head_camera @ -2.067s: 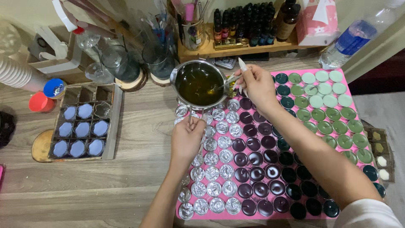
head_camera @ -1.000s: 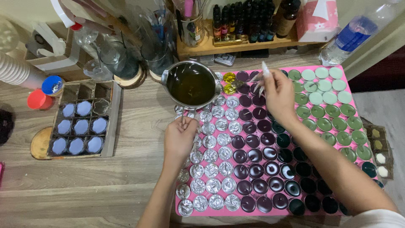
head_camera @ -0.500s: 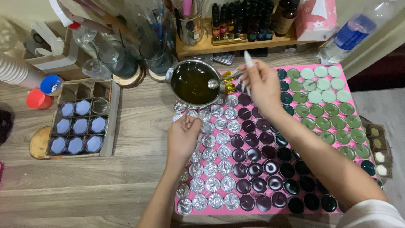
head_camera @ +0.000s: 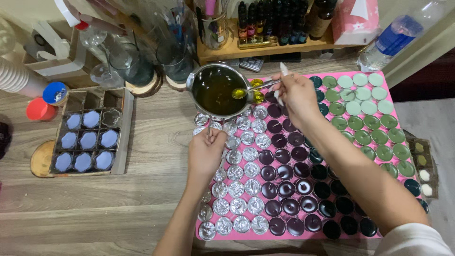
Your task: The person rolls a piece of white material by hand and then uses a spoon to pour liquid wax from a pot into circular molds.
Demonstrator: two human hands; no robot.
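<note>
A pink mat (head_camera: 379,80) carries rows of small round tins: empty silver ones (head_camera: 237,187) on the left, dark filled ones (head_camera: 289,189) in the middle, green ones (head_camera: 365,111) on the right. At the mat's far left corner stands a metal pot (head_camera: 215,90) of dark yellow-green liquid. My right hand (head_camera: 296,95) holds a spoon (head_camera: 246,91) whose bowl, full of yellow liquid, is over the pot's right rim. My left hand (head_camera: 206,151) pinches the pot's thin handle at the near side, resting over the silver tins.
A wooden tray (head_camera: 124,128) of pale blue filled cups lies at the left. Glass jars (head_camera: 130,64) stand behind it, stacked paper cups (head_camera: 16,78) and red and blue lids farther left. A shelf of small dark bottles (head_camera: 270,19) and a water bottle (head_camera: 395,38) sit at the back.
My right hand went right over the dark tins, then came back to the pot, and the spoon now holds liquid over the rim. My left hand stayed at the pot's handle.
</note>
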